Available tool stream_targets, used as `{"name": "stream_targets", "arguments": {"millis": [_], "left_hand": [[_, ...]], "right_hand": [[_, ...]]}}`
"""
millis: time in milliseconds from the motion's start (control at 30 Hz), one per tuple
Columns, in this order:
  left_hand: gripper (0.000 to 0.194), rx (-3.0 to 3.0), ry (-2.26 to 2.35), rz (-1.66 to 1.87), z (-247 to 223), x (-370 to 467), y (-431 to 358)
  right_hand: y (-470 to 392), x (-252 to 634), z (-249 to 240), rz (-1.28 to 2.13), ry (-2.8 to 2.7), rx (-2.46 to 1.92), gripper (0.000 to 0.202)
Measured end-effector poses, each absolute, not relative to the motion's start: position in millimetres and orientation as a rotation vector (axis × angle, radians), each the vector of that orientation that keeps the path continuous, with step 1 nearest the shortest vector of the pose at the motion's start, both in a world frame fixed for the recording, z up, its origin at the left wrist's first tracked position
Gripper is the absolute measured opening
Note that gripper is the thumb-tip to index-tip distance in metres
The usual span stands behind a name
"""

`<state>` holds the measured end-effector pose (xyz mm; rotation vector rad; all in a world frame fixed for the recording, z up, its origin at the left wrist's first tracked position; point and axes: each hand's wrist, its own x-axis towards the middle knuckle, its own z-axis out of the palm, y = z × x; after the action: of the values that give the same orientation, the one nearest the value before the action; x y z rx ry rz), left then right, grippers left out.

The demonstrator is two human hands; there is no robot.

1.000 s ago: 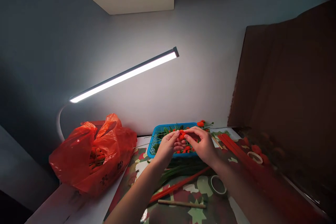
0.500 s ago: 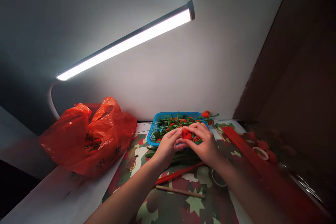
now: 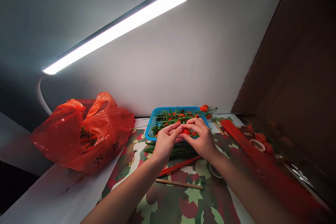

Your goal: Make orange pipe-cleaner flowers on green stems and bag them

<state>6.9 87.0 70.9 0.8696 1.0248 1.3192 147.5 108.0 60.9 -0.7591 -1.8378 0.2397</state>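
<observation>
Both my hands meet over the near edge of a blue plastic basket (image 3: 148, 130), pinching a small fuzzy red flower head (image 3: 185, 131) between them. My left hand (image 3: 168, 140) grips its left side with thumb and fingers. From the right, my right hand (image 3: 201, 136) closes thumb and fingertips around it. Behind my fingers, the basket holds green stems and several orange-red flowers (image 3: 181, 116). Long thin stems lie across its top, with an orange flower (image 3: 203, 108) at the right end. Fingers hide part of the held flower.
Below my hands are a dark green bundle (image 3: 181, 153), a red strip bundle (image 3: 178, 166) and a wooden stick (image 3: 179, 183) on a camouflage cloth (image 3: 194, 206). A red plastic bag (image 3: 110, 140) stands left, long red bundles (image 3: 244, 147) and a tape roll (image 3: 257, 145) right. A lamp (image 3: 120, 24) hangs overhead.
The view has tilted slightly downward, so the lamp sits higher and the basket shows a little higher. My fingers have shifted slightly around the red flower head, which both hands still hold.
</observation>
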Motion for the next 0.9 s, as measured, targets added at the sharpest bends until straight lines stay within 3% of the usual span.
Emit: {"name": "stream_targets", "arguments": {"millis": [133, 467, 767, 900], "left_hand": [[0.06, 0.879, 1.053, 1.337, 72, 9, 85], [0.059, 0.883, 1.063, 1.297, 70, 9, 87], [0.057, 0.843, 1.093, 1.365, 69, 9, 87], [0.046, 0.789, 1.047, 1.324, 66, 8, 90]], "right_hand": [[112, 149, 53, 0.211, -1.879, -0.75, 0.015], [116, 148, 33, 0.03, -1.986, -0.781, 0.019], [119, 149, 42, 0.221, -1.973, -0.711, 0.031], [118, 149, 45, 0.284, -1.955, -0.743, 0.029]]}}
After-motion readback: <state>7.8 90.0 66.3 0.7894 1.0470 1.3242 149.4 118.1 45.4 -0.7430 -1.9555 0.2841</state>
